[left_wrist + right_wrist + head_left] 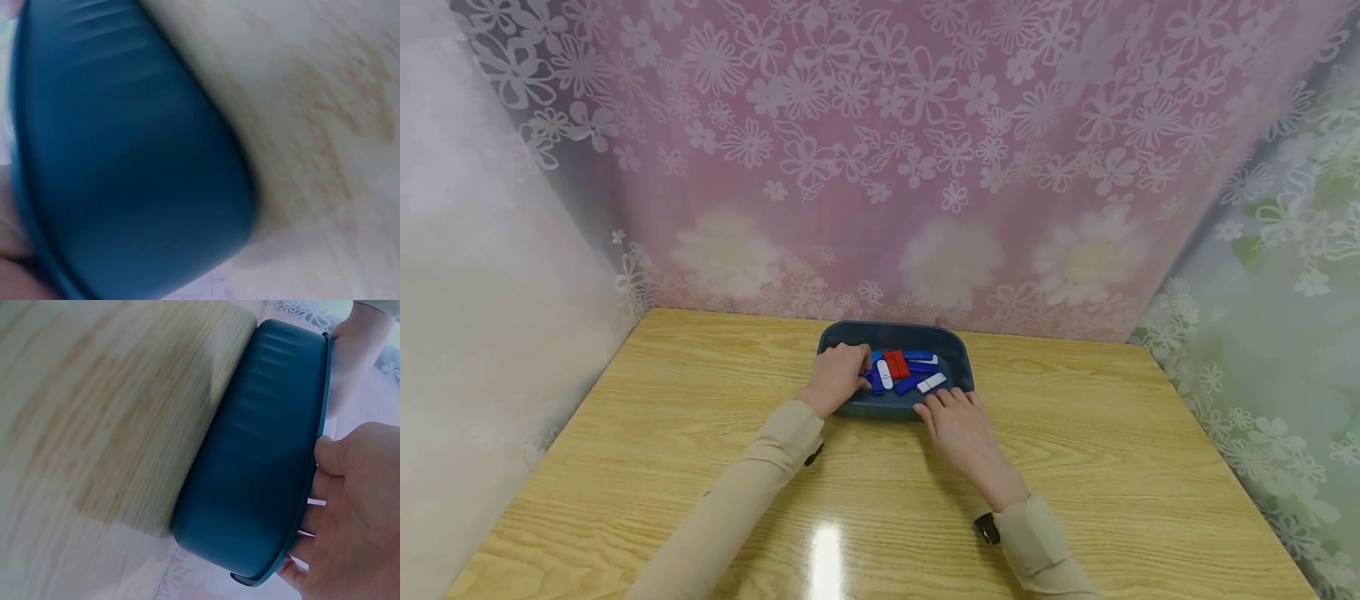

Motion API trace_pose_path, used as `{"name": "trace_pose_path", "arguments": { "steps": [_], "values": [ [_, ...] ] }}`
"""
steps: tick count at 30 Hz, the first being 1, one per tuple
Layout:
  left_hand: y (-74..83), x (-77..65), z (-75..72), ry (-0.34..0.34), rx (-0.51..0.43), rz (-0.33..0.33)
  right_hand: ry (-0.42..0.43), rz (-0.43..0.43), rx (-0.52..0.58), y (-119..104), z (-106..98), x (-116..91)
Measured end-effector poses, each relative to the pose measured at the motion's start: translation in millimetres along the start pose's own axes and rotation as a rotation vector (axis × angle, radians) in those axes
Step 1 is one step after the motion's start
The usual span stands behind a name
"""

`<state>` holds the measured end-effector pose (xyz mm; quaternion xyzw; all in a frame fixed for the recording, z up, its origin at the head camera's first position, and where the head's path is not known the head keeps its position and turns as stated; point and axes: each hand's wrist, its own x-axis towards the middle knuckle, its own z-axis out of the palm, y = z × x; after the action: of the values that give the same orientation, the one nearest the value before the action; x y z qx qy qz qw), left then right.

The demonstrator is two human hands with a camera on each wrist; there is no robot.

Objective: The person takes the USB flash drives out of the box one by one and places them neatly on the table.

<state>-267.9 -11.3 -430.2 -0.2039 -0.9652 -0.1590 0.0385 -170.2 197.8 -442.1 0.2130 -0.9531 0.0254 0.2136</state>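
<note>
Small flat blue, white and red pieces (886,375) lie inside a dark blue-green rounded tray (880,412) on the yellow wood-grain bench (715,367). The left hand (837,377) reaches beside them; its grip I cannot tell. The right hand (961,429) rests with loose, nearly straight fingers on the near rim.

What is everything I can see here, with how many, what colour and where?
Bin: one, dark blue-green, on the table near its far edge
Blue pieces: several, overlapping, exact count unclear; in the bin
Red piece: at least one, red, in the bin
White pieces: at least two, white, in the bin
Table: one, yellowish wood-grain, under the bin
Floral cloth: one, pink with white flowers, behind the table
Side cloths: two, pale, left and right
Left hand: one, at the bin's left end
Right hand: one, touching the rim's near right corner
Sleeves: two, beige, one per arm
</note>
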Motion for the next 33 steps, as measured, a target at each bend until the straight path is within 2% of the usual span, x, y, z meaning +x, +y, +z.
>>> {"name": "trace_pose_path", "arguments": {
  "steps": [6,11,17,22,28,33],
  "values": [
    [1.8,-5.6,-16.0,0.038,-0.124,0.086,-0.013,0.010,0.003,-0.8,-0.3,0.0],
    [1.7,-15.7,-28.7,0.065,-0.238,0.101,-0.041,0.025,0.009,-1.1,0.2,0.8],
    [-3.8,-35.4,-42.3,0.099,-0.343,0.070,-0.050,0.029,0.023,-1.1,0.0,0.6],
    [-15.1,-53.0,-50.2,0.119,-0.421,0.021,-0.029,0.020,0.029,-1.4,-1.1,1.2],
    [-31.6,-74.1,-50.7,0.135,-0.475,-0.035,-0.039,0.026,0.031,-2.3,-2.4,1.8],
    [-41.0,-90.4,-47.6,0.095,-0.478,-0.083,-0.046,0.032,0.026,-2.5,-2.2,1.5]
  ]
}}
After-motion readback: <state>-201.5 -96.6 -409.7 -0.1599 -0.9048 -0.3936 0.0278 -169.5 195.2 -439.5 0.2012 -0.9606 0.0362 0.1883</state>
